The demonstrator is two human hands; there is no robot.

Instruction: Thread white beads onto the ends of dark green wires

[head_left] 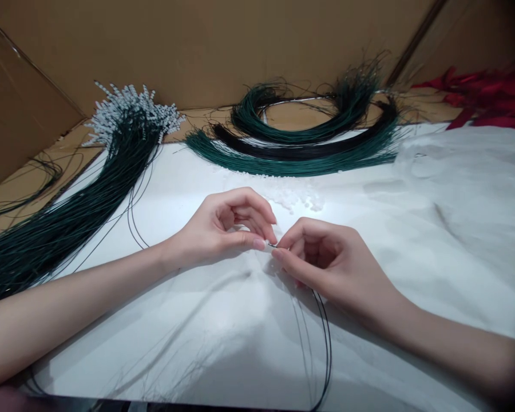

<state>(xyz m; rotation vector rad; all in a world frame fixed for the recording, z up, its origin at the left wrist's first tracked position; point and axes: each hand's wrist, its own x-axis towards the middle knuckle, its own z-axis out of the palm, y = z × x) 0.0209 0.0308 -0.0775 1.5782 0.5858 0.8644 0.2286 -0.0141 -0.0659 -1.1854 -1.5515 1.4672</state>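
Head camera view: brown cardboard walls (197, 51), smooth and matte, rise behind a flat white board (90, 349) with a faintly glossy surface. Across its left side runs a thick bundle of thin cords (68, 229), dark green to near black, sleek and wiry, fanning out toward the near edge; its far end bristles with strings of small white beads (131, 111), knobbly and packed into a spiky tuft. Toward the back, more strands lie in curved swaths: a green upper coil (296, 134) with frayed ends, a black band (292, 151) and a green lower arc (266, 166). Just in front of that arc, loose white grains (298, 194) are scattered in a pebbly patch. On the right spreads a wrinkled, translucent plastic sheet (476, 177), with crumpled red ribbon (506, 94) beyond it. Near the middle, just above the board, the left hand (225, 226) has its thumb and fingertips together on a tiny white bead (266, 245), pale and partly hidden by the fingertips. The right hand (332, 254) has thumb and forefinger clamped on a slim dark strand (327, 332), whose tip meets the bead; whether it passes through, I cannot tell. Below the right hand, the strand hangs in a smooth, doubled curve.
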